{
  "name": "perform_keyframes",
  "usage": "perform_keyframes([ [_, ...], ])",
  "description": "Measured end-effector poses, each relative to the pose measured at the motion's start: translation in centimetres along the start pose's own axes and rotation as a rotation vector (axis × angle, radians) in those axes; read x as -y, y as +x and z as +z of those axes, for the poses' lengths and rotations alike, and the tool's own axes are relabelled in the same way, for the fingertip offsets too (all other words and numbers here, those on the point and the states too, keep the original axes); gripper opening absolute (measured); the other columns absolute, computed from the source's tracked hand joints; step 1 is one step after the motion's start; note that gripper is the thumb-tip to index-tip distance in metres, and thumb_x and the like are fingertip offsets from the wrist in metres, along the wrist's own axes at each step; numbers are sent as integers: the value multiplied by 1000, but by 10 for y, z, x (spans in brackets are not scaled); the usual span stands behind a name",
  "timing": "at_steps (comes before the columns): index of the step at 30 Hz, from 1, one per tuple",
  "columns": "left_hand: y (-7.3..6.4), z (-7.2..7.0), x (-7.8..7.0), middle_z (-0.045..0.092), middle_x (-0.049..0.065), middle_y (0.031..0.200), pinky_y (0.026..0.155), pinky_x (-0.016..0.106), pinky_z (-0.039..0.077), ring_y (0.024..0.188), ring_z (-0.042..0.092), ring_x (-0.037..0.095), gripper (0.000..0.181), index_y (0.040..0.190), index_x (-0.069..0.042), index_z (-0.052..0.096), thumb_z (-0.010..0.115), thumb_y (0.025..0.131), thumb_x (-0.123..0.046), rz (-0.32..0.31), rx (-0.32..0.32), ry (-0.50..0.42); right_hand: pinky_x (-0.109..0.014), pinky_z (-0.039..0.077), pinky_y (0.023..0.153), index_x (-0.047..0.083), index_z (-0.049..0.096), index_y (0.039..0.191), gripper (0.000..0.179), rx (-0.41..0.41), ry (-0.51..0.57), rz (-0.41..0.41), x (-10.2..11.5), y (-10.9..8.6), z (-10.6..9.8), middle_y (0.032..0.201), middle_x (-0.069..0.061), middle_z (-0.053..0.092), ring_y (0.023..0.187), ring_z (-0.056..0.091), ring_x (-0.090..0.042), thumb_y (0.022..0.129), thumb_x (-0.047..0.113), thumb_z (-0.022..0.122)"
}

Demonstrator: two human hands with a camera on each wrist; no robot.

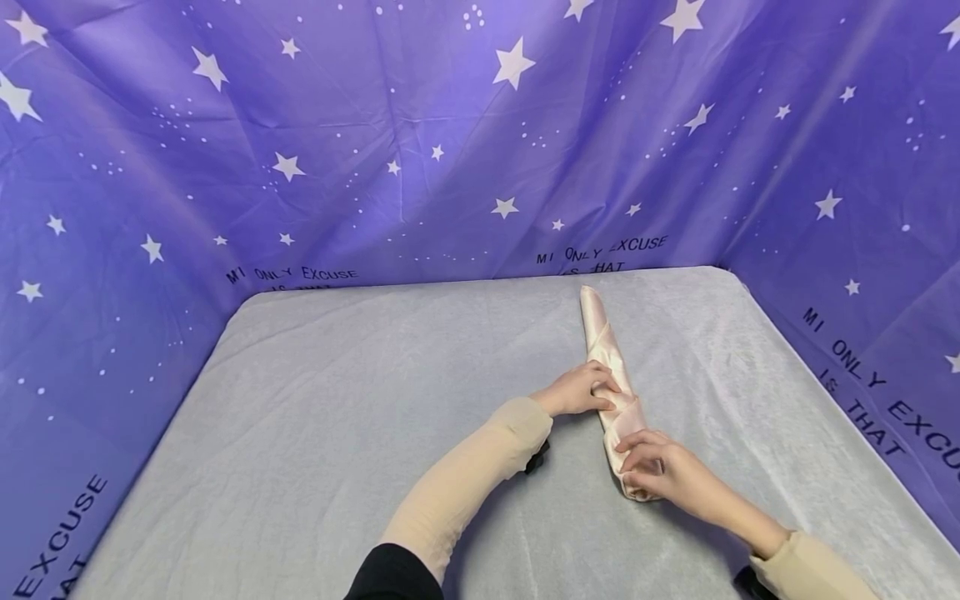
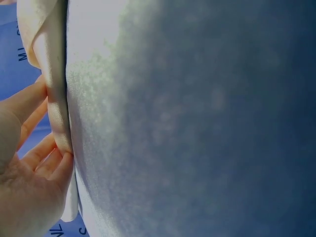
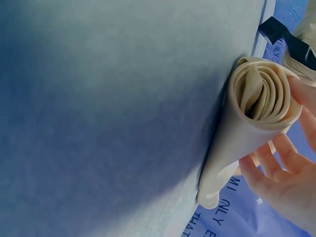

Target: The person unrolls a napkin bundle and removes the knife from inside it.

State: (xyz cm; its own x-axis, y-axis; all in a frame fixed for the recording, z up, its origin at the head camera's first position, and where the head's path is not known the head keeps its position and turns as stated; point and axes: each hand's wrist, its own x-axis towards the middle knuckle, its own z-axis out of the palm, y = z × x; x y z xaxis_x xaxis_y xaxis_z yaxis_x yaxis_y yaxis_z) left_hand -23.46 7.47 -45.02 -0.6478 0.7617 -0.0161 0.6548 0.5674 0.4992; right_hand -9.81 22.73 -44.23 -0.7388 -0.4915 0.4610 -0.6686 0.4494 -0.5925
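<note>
A pale pink satin cloth [image 1: 594, 313], rolled into a long tapering tube, lies lengthwise on the grey table. My left hand [image 1: 573, 390] holds it around the middle, thumb and fingertips against the satin. At the thicker near end, my right hand [image 1: 675, 471] grips the roll with bent fingers. The right wrist view looks into that end, where the rolled cloth [image 3: 232, 143] shows its wound layers; the thumb is on one side and the fingers on the other. In the left wrist view the cloth [image 2: 58, 108] runs along the table surface under the fingertips.
Grey plush fabric covers the table [image 1: 337, 400]. A purple curtain [image 1: 420, 108] with white stars and printed lettering hangs behind it and along both sides. A black strap [image 3: 284, 39] shows by the other sleeve in the right wrist view.
</note>
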Motion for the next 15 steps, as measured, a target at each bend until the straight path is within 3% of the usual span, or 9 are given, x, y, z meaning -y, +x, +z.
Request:
perform_keyframes([
  [8, 1, 1, 1, 48, 1, 123, 93, 15, 30, 114, 43, 10, 25, 106, -16, 62, 62, 83, -24, -5, 2, -5, -6, 31, 85, 14, 63, 75, 30, -90, 31, -15, 0, -3, -3, 84, -7, 60, 87, 55, -8, 57, -9, 73],
  [15, 2, 1, 2, 47, 1, 125, 94, 16, 29, 115, 42, 10, 26, 107, -17, 62, 62, 83, -26, -16, 14, -6, -9, 41, 77, 10, 65, 77, 28, -140, 70, 76, 6, -2, -12, 83, -5, 62, 86, 55, 0, 63, -15, 68],
])
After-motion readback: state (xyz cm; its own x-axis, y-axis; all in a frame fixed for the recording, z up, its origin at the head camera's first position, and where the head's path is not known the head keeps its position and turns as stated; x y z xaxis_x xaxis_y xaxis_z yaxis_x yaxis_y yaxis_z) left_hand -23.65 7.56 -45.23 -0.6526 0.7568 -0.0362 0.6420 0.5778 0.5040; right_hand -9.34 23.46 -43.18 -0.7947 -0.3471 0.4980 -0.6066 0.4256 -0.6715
